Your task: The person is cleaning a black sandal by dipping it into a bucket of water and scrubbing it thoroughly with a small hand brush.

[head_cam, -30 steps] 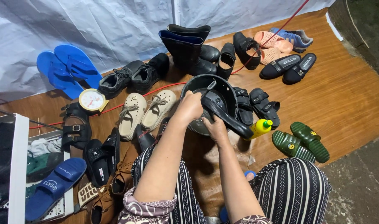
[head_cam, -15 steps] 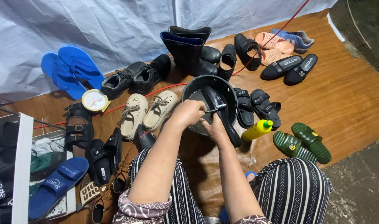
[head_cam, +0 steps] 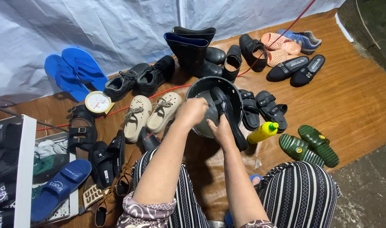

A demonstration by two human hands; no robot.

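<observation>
Black sandal (head_cam: 229,116): rubber or plastic, matt, long and narrow with a wide strap; propped on edge across the rim of the basin, toe end inside, heel end jutting over the near rim. Gripped by the right hand (head_cam: 221,131) at the sole's lower half, fingers curled round the edge.

Basin (head_cam: 201,86): round, dark, smooth-walled plastic; grey wet-looking inside. Directly beneath both sets of fingers.

Left hand (head_cam: 193,111): closed into a loose fist over the basin, pressed against the sandal's strap side; possibly holding a small brush or cloth, hidden by the knuckles, cannot tell.

Yellow bottle (head_cam: 262,132): smooth plastic, green cap, lying on its side just right of the right-hand fingers.

Pair of black strapped sandals (head_cam: 260,107): beyond the bottle, just right of the basin.

Pair of green slides (head_cam: 310,145): ribbed rubber, yellow round badges; well right of the fingers.

Pair of cream clogs (head_cam: 153,112): perforated foam, laces; just left of the left-hand fingers.

Tall dark boots (head_cam: 189,48): glossy rubber, upright; beyond the fingers, behind the basin.

Pair of black lace-up shoes (head_cam: 140,78): leather-like; beyond and left of the fingers.

Blue flip-flops (head_cam: 74,71): flat, smooth; far left, against the white sheet (head_cam: 117,25).

Round dial scale (head_cam: 98,102): yellow rim, white face; left of the clogs.

Floor (head_cam: 361,97): wood-grain sheet, glossy brown.
</observation>
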